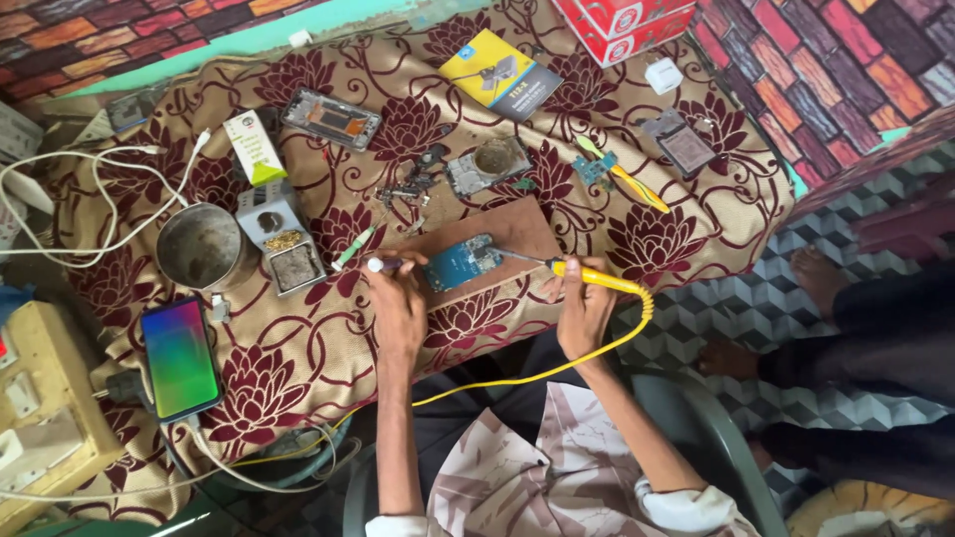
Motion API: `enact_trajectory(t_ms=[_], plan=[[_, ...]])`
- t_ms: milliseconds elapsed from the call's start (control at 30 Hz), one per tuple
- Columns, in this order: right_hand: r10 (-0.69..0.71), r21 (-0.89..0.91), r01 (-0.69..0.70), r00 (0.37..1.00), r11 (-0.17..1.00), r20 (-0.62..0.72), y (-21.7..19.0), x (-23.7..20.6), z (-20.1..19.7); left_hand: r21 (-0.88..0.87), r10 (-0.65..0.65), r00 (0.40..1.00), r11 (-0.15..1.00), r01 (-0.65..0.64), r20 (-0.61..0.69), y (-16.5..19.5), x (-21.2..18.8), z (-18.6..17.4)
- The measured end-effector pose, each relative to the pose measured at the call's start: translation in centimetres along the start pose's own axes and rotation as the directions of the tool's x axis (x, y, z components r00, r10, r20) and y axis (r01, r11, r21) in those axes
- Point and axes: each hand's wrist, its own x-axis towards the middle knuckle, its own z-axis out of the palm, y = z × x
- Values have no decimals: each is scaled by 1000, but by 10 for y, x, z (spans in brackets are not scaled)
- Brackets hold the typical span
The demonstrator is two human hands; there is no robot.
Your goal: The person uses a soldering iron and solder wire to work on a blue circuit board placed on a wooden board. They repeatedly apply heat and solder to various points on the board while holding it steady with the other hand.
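Right hand (585, 308) grips a yellow-handled soldering iron (587, 275) — tip on the small blue circuit board (464, 262) on the brown wooden block (517, 231). Left hand (398, 303) pinches a slim white-tipped tool (383, 265) beside it — soldering underway, phone parts still scattered unassembled.

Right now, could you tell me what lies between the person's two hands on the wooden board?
In the head view, a blue circuit board lies between the left hand and right hand.

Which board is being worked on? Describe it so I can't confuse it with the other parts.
On the floral cloth, find the brown wooden block before the person. The blue circuit board lies on it, between the left hand and the yellow-handled soldering iron; the other parts are grey.
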Motion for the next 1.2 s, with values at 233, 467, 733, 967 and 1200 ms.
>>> enact_trajectory(t_ms=[233,467,733,967,1200], plan=[[35,79,-32,999,996,-30,1,-2,0,247,206,977,951,-188,-47,15,-4,-6],[-68,69,72,996,995,-65,17,52,11,100,-291,956,953,286,46,16,-4,-3],[-138,-97,142,989,985,46,30,103,46,250,-92,996,965,85,17,11,-17,-9],[-137,-153,154,984,976,111,23,108,52,264,67,998,962,-66,8,16,-14,-13],[-139,-157,155,984,975,108,22,110,53,247,119,993,963,-112,-14,18,-15,-15]])
